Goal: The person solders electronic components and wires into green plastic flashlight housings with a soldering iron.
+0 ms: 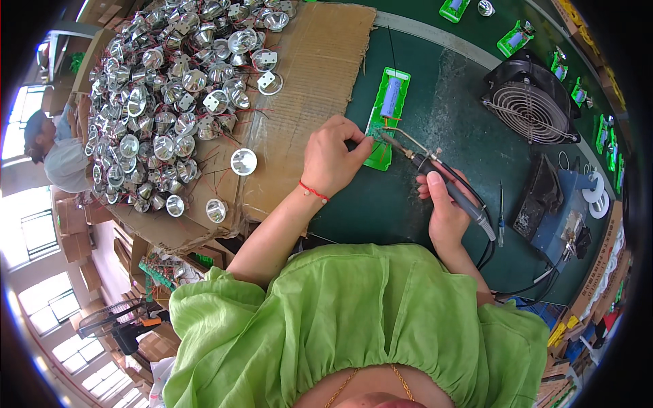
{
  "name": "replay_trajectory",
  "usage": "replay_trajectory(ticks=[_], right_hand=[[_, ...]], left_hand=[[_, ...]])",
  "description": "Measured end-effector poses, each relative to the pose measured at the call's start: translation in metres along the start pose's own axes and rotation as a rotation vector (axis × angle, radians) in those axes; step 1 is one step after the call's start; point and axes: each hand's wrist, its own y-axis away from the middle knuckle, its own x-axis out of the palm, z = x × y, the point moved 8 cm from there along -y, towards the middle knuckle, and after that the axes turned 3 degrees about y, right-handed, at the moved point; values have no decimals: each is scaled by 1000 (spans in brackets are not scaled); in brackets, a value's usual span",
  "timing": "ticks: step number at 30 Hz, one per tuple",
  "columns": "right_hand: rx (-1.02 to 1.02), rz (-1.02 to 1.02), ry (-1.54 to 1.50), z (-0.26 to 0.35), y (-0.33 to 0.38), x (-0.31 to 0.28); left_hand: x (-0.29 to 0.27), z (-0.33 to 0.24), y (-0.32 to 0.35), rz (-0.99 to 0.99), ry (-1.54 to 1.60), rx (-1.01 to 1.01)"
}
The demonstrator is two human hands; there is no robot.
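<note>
My right hand (pixel 445 204) is closed around the grip of a soldering iron (pixel 464 202), which has a thin metal feed tube along its shaft. The tip reaches the middle of a bright green plastic housing (pixel 378 158). A blue-purple cylindrical battery (pixel 392 97) lies in the housing's far part, with a short red wire below it. From the left, my left hand (pixel 333 153) rests against the housing's edge, fingers pinched together by the iron's tip. Something small and dark shows at those fingers, too hidden to name.
A large heap of silver reflector cups (pixel 163 102) with thin wires covers cardboard (pixel 299 88) at left. A black fan (pixel 530 102) stands at the right, near a blue solder-feeder stand (pixel 561 211) and tweezers (pixel 501 214). More green housings (pixel 513 39) line the far right. A person (pixel 61 153) sits far left.
</note>
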Motion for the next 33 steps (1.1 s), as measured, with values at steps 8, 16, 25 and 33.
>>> replay_trajectory(ticks=[8,16,25,33], right_hand=[[-64,0,8,11,3,-7],[-185,-134,112,27,7,-53],[-239,-253,128,35,10,-83],[-300,-303,156,50,9,-109]], left_hand=[[0,-4,-1,9,-25,24],[-37,-20,-42,-81,-114,273],[47,-82,-35,395,-980,870],[11,-75,5,181,-849,578]])
